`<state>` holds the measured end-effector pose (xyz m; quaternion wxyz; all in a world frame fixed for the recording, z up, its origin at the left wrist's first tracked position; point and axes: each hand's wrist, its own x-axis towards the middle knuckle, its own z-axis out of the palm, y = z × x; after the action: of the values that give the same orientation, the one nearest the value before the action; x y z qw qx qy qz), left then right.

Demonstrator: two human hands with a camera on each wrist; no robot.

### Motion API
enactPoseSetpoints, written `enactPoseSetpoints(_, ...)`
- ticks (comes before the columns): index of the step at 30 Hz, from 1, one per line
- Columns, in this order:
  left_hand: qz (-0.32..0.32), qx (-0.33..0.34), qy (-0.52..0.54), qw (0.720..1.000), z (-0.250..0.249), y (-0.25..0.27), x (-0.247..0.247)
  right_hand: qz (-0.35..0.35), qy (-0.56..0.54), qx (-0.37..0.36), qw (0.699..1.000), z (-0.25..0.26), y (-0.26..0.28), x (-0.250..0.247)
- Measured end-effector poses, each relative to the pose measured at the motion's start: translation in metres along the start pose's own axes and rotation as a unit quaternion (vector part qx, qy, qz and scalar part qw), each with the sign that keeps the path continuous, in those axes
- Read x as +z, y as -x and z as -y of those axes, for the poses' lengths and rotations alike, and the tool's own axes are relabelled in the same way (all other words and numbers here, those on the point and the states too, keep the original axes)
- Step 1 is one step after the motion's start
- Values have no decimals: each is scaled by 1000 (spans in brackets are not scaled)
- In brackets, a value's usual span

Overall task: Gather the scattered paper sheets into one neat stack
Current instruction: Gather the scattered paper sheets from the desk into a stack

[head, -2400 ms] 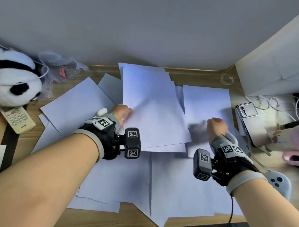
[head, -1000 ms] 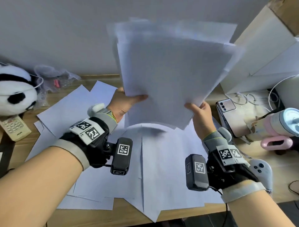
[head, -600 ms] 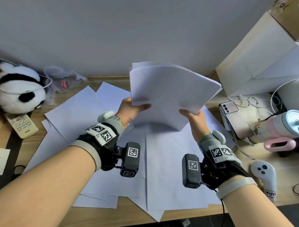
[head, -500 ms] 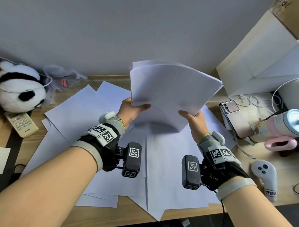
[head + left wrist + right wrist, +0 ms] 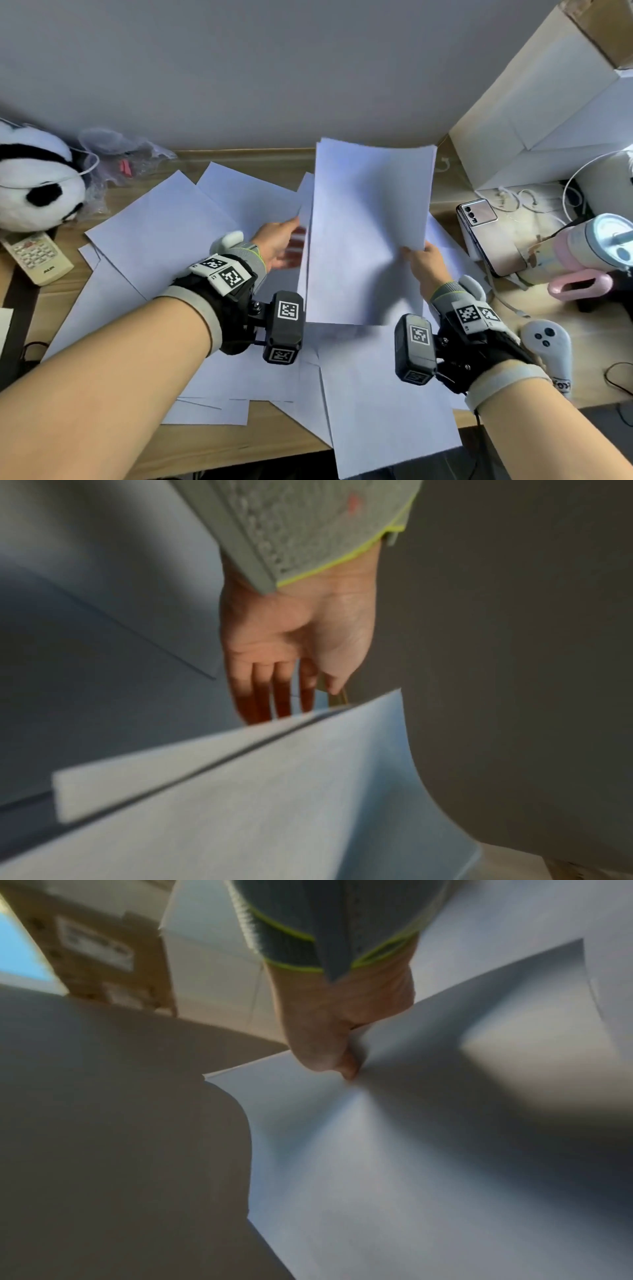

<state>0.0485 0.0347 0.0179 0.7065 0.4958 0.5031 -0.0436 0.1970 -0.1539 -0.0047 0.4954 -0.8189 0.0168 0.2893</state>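
Right hand [image 5: 425, 265]: fingers [image 5: 347, 1066] and thumb curled, pinching the right edge of the held stack [image 5: 368, 236] of paper; the sheet dimples and creases outward from the pinch in the right wrist view.

Left hand [image 5: 279, 245]: fingers [image 5: 270, 693] straight and relaxed, palm bare, at the stack's left edge (touching or just short of it cannot be told; motion-blurred).

Held stack: several thin white rectangular sheets, matte, slightly curved, raised above the counter [image 5: 219, 442] and standing nearly upright on the short edge. Left edges misaligned, one sheet stepping out behind another.

Loose sheets [image 5: 161, 236]: same white paper, lying flat and overlapping at varied angles across the wooden counter; some corners overhang its near edge.

Wrist gear: knitted grey cuffs with yellow-green trim, black straps, boxy cameras with square printed markers.

Surroundings: plush panda [image 5: 34, 185], fuzzy, far left; remote control [image 5: 36, 257] beside it; crinkled clear plastic bag [image 5: 120, 150]; phone [image 5: 479, 219], glossy; white game controller [image 5: 548, 346]; pale cardboard box [image 5: 541, 116], far right.
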Motion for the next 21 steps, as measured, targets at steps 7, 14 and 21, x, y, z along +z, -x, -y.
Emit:
enactPoseSetpoints(7,116,-136,-194,965,59,4,12,-88,-68,72,991,-50,5,-32)
enactPoseSetpoints(14,71,-123,-193,971,72,5,31,-39,15,141,989,-65,-9,-43)
enactPoseSetpoints(21,37,-149,-179,972,77,-6,48,-36,135,141,980,-86,4,-61)
